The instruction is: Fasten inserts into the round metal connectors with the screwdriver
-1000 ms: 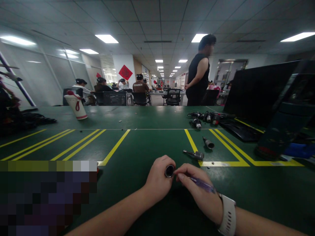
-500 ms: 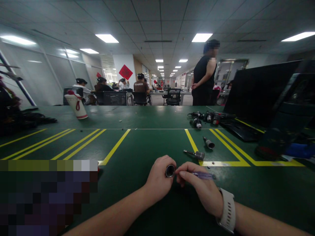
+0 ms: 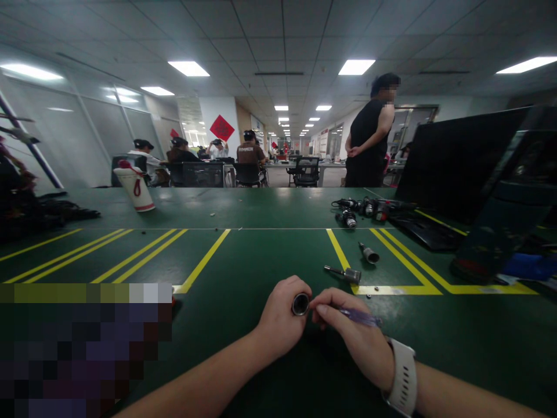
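Note:
My left hand (image 3: pixel 278 316) is wrapped around a hollow metal cylinder (image 3: pixel 293 309), its round open end facing me. Close beside that opening, my right hand (image 3: pixel 359 339) pinches a slim tool with a translucent purple handle (image 3: pixel 361 317). The handle lies back across the hand between thumb and forefinger; its tip is hidden by my fingers. Beyond the hands, a metal part with a thin shaft and a wide cylindrical end (image 3: pixel 350 275) lies on the green table (image 3: pixel 261 255). A similar shafted part (image 3: pixel 370 254) rests farther back. Two small nut-like pieces (image 3: pixel 376 288) sit near the yellow tape.
Camera-like devices with cables (image 3: pixel 349 218) lie at the back right, near a black monitor (image 3: pixel 456 162) and a dark bottle (image 3: pixel 496 232). A white cup (image 3: pixel 137 188) stands at the back left. Beyond the table, a person in black (image 3: pixel 369 139) stands; several others sit.
The purple handle has tilted slightly and my right wrist has dropped a little. My left hand keeps its hold. The standing person has shifted to the right.

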